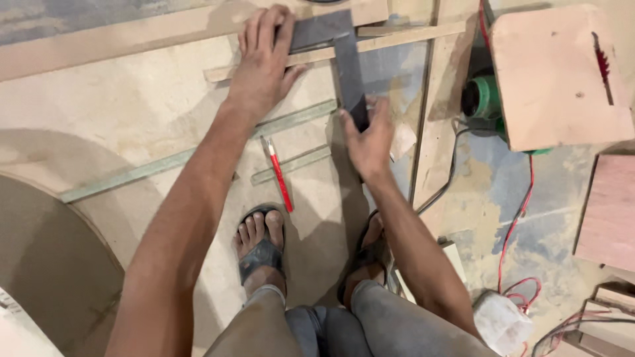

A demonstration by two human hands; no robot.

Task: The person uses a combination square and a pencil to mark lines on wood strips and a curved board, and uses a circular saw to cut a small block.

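We count one dark grey metal L-shaped try square [347, 56] lying across one thin wooden strip [397, 36]. Our left hand [263, 63] presses flat, fingers spread, on its short arm; our right hand [369, 139] grips the end of its long blade, fingers curled. Nearby lie one red pencil [279, 173] and two greenish metal rulers [192, 155], all on a large pale board [132, 106] on the dusty workshop floor [489, 198].

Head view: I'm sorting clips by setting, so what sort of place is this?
Probably a carpentry workshop: both hands, left and right, press a metal square onto a wooden board, with a small saw table beside.
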